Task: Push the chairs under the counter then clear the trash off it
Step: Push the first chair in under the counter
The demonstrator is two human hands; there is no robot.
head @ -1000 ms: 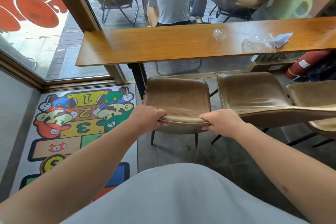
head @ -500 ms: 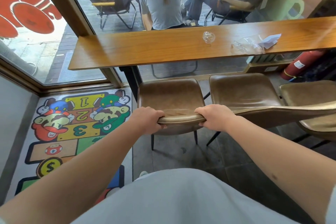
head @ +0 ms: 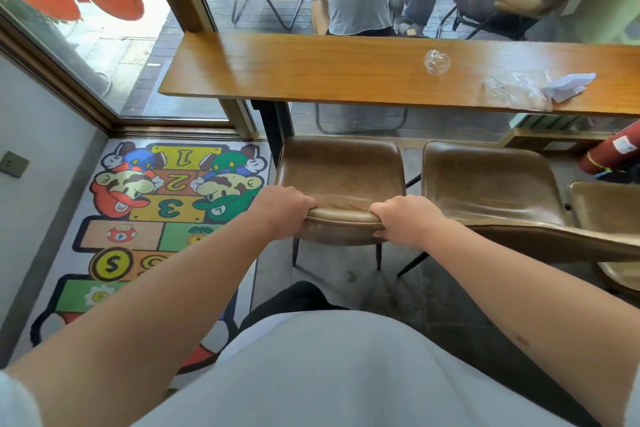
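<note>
Chair (head: 341, 180), brown and padded, stands at the left end of a row of three, its seat's far edge just under the near lip of the long wooden counter (head: 311, 70). To its left on the floor lies a colourful cartoon rug (head: 138, 218). The left hand (head: 282, 215) is clamped over the left part of the chair's low backrest, fingers curled onto the far side; the right hand (head: 403, 220) is clamped the same way on the right part. Both arms reach straight ahead, so the counter lies directly beyond the hands, and its long axis runs left to right, across the line of push. Neither hand is nearer. A forward shove looks like all that is needed. To the right stand a second chair (head: 485, 180) and a third chair (head: 606, 208). On the counter's right part lie a clear plastic lid (head: 437, 61), a crumpled plastic bag (head: 512, 90) and a paper napkin (head: 569, 85), still to be cleared.
</note>
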